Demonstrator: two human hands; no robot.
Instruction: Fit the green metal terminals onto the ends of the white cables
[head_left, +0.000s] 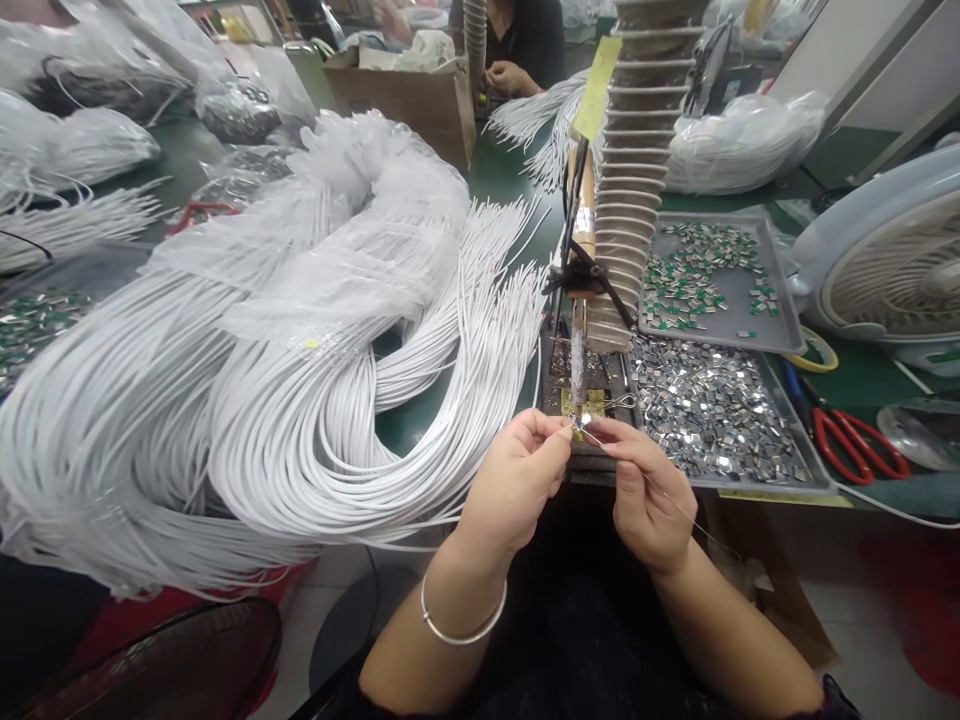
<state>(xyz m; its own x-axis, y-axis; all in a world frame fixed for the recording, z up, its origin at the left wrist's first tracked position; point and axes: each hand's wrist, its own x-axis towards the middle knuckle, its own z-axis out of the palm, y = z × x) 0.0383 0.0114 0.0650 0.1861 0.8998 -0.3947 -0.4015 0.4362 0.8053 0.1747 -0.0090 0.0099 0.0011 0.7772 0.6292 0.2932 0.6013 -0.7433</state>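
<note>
My right hand [652, 490] is closed on a thin solder wire [694, 522], which trails away to the lower right. The wire's front end reaches the tip of an upright soldering iron [577, 350] held in a black clamp. Opposite it, my left hand [517, 475] is pinched closed just left of the iron's tip. What its fingertips hold is too small and covered to make out. Under the tip lies a dark work stand with a yellow sponge-like pad [596, 402].
A large bundle of white cables [360, 440] in plastic lies left. On the right are a tray of metal connectors [712, 410], a tray of green-and-metal parts [701, 280], red-handled scissors [859, 445] and a fan [900, 250]. A ribbed hose [637, 150] hangs ahead. Another person sits opposite.
</note>
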